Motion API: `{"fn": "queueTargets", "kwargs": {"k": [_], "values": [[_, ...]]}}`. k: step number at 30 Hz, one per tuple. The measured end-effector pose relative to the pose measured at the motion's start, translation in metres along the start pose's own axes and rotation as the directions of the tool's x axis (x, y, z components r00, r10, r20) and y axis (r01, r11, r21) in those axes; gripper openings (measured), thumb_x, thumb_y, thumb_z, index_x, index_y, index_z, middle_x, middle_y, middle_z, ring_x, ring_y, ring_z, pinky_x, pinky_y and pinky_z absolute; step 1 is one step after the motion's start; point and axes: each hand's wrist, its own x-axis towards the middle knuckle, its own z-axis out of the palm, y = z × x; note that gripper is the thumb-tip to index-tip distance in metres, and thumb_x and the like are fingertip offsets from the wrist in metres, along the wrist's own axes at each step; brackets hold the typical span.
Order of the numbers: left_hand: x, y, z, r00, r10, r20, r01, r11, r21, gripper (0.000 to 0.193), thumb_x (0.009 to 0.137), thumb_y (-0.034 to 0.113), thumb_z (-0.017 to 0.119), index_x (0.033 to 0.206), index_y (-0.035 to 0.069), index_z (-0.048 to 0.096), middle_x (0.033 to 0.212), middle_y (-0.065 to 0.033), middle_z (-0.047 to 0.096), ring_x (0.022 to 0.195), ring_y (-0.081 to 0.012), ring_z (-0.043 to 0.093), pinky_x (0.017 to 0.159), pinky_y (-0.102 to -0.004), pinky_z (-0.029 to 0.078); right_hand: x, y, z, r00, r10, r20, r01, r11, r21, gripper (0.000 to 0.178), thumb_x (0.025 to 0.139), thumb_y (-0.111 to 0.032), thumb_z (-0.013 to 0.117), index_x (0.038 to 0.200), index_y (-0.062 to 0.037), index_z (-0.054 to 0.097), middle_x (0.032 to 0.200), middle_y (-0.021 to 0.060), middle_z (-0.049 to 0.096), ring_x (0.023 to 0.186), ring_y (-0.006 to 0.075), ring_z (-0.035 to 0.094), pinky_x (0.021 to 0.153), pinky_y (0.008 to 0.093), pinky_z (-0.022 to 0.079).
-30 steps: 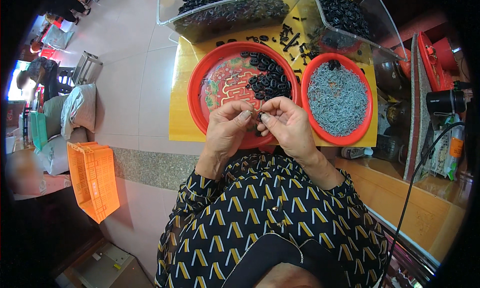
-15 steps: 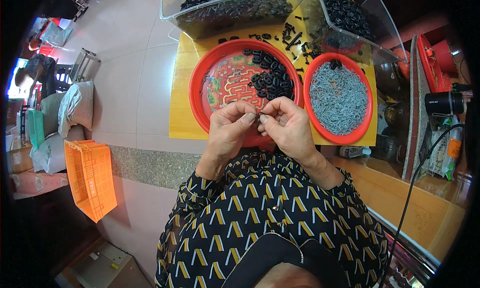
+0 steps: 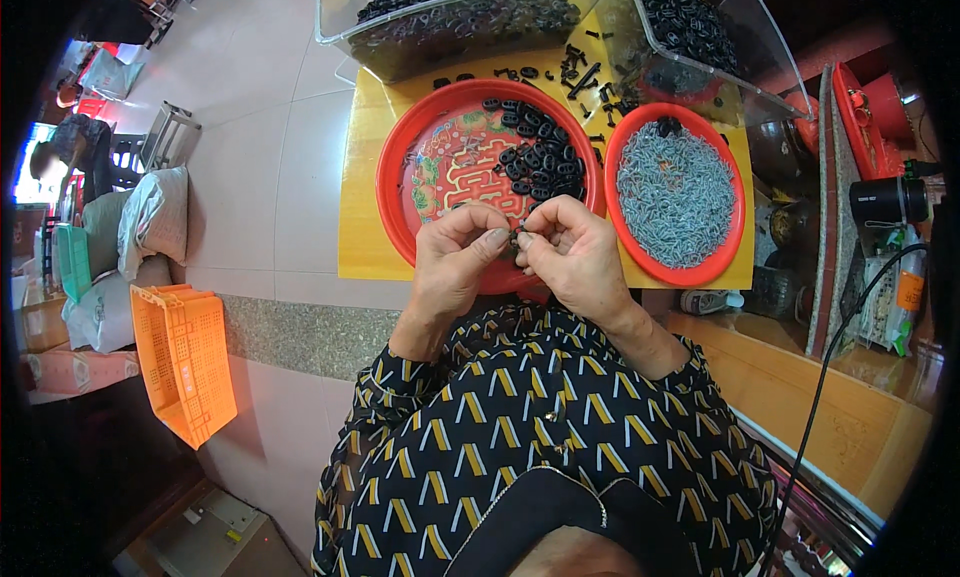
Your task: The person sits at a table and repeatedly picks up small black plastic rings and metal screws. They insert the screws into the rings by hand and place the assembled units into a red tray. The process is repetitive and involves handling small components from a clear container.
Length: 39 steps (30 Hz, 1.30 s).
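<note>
Over the near edge of a round red tray [image 3: 395, 202], my left hand [image 3: 458, 262] and my right hand [image 3: 577, 262] meet, each closed in a pinch. Between the fingertips is a small black part [image 3: 516, 237], mostly covered by the fingers. Black oval pieces with holes [image 3: 541, 157] lie heaped along the tray's right side, on its patterned bottom. To the right stands an oval red tray [image 3: 741, 197] filled with small silvery screws [image 3: 675, 202]; a few black bits [image 3: 668, 127] rest at its far end.
Two clear plastic bins [image 3: 345, 39] of black parts stand at the far side of the yellow tabletop [image 3: 362, 247]. Loose black pieces [image 3: 580, 72] lie between bins and trays. An orange basket [image 3: 185, 362] is at left; a black cable [image 3: 815, 377] hangs at right. Another person [image 3: 75, 147] is far left.
My hands keep the same pinch around the small black part, with only slight finger movement. The whole view has shifted a little.
</note>
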Motion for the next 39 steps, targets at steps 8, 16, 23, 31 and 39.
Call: {"fn": "queueTargets", "kwargs": {"k": [8,16,23,31,39], "values": [[0.001,-0.002,-0.001,0.999,0.035,0.012,-0.036,0.995,0.088,0.006,0.076,0.001,0.058,0.082,-0.002,0.056,0.079,-0.0018,0.056,0.071,-0.0070,0.051,0.065,-0.0198,0.041,-0.001,-0.001,0.000,1.000,0.002,-0.003,-0.002,1.000,-0.017,0.008,0.076,0.002,0.055,0.080,0.0005,0.049,0.071,0.0019,0.053,0.063,0.0067,0.055,0.054,0.0204,0.046],[-0.002,-0.002,0.004,0.999,0.016,-0.037,-0.007,0.976,0.219,0.002,0.077,-0.001,0.054,0.077,-0.002,0.056,0.073,-0.0007,0.057,0.068,-0.0062,0.050,0.062,-0.0190,0.041,-0.003,0.005,0.001,0.998,-0.058,-0.020,0.057,0.998,-0.025,0.005,0.076,0.003,0.054,0.077,0.0007,0.049,0.068,0.0031,0.054,0.062,0.0070,0.055,0.054,0.0210,0.046],[-0.001,-0.001,0.015,0.994,-0.019,-0.105,0.046,0.965,0.259,0.004,0.076,-0.002,0.054,0.075,-0.002,0.057,0.069,-0.0021,0.058,0.062,-0.0061,0.052,0.057,-0.0185,0.041,-0.001,0.011,0.000,0.991,-0.122,-0.049,0.120,0.992,-0.038,0.004,0.077,0.004,0.053,0.074,0.0013,0.051,0.067,0.0031,0.055,0.060,0.0077,0.055,0.051,0.0218,0.046],[0.005,-0.009,0.009,0.991,-0.011,-0.134,0.056,0.938,0.341,0.005,0.079,-0.001,0.053,0.079,-0.003,0.057,0.072,-0.0032,0.059,0.066,-0.0072,0.054,0.060,-0.0197,0.043,0.009,0.026,-0.005,0.997,-0.073,-0.022,0.071,0.995,-0.066,0.002,0.078,0.003,0.052,0.078,0.0015,0.051,0.071,0.0034,0.056,0.059,0.0080,0.056,0.052,0.0214,0.048],[0.005,-0.001,0.009,0.993,-0.063,-0.096,0.071,0.994,0.080,0.017,0.080,0.000,0.055,0.096,-0.001,0.054,0.083,-0.0050,0.059,0.074,-0.0094,0.056,0.066,-0.0215,0.046,0.009,0.013,-0.013,1.000,0.009,-0.018,-0.008,0.998,0.068,0.003,0.079,0.001,0.052,0.082,0.0013,0.050,0.074,0.0040,0.055,0.064,0.0090,0.057,0.054,0.0222,0.050]]}}
